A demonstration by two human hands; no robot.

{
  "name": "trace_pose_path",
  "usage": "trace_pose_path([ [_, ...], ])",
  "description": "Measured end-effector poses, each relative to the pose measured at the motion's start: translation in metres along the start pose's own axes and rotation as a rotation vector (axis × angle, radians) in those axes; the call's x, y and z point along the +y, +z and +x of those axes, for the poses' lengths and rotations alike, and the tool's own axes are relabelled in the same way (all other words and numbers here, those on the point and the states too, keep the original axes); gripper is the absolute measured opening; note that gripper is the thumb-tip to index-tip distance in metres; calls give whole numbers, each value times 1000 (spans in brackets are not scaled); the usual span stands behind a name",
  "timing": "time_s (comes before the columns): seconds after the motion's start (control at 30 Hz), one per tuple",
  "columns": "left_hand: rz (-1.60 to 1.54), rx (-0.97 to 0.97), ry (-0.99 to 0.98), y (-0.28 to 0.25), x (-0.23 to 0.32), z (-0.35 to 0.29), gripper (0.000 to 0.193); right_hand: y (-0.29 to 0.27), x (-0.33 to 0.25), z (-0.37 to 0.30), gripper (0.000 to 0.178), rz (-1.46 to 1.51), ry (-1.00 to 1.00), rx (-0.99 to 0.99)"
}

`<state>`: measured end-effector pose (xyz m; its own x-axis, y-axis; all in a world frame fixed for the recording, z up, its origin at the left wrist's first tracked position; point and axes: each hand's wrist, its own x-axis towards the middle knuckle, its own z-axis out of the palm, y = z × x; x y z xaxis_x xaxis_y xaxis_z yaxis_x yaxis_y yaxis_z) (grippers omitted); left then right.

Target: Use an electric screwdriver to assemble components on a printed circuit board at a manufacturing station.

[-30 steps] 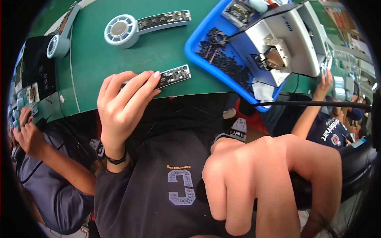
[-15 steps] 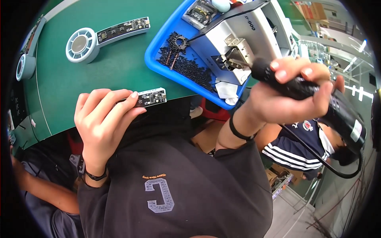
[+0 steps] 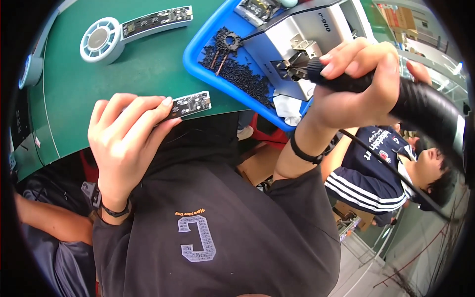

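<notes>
My left hand (image 3: 123,141) is closed around a slim piece with a pale rim and a black circuit board (image 3: 194,104), held by its near end above the front edge of the table. The hand hides the rest of the piece. My right hand (image 3: 363,81) is wrapped round a black corded electric screwdriver (image 3: 429,101), raised on the right and blurred. Its front end points left at the metal outlet of a silver screw feeder (image 3: 292,22); I cannot tell whether the tip touches. Dark screws (image 3: 247,85) lie heaped beside the feeder.
A blue tray (image 3: 190,60) carries the feeder, screws and a clear bag of parts (image 3: 258,11). On the green table (image 3: 67,111) lies a pale blue handheld fan (image 3: 101,42) with its circuit board exposed; another fan (image 3: 32,72) is at far left. Other people sit on both sides.
The screwdriver's front end has come closer to the feeder's outlet. The piece in my left hand has tilted so that more of the board's face shows. The view has shifted slightly.
</notes>
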<state>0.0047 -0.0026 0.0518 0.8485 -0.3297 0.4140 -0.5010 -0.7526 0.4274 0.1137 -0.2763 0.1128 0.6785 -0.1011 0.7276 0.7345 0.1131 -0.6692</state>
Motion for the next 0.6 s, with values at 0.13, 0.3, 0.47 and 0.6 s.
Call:
trace_pose_path([
  [0.13, -13, 42, 10, 3, -1, -5, 27, -6, -12, 2, 36, -256, 177, 71],
  [0.3, -24, 85, 5, 7, -2, -10, 27, 50, -40, -38, 34, 68, 48, 194],
  [0.47, -37, 117, 1, 10, -7, -15, 29, 80, -33, -58, 43, -25, -3, 80],
  [0.6, -34, 117, -8, 11, -9, -18, 30, 84, -22, -64, 42, -33, 57, 61],
])
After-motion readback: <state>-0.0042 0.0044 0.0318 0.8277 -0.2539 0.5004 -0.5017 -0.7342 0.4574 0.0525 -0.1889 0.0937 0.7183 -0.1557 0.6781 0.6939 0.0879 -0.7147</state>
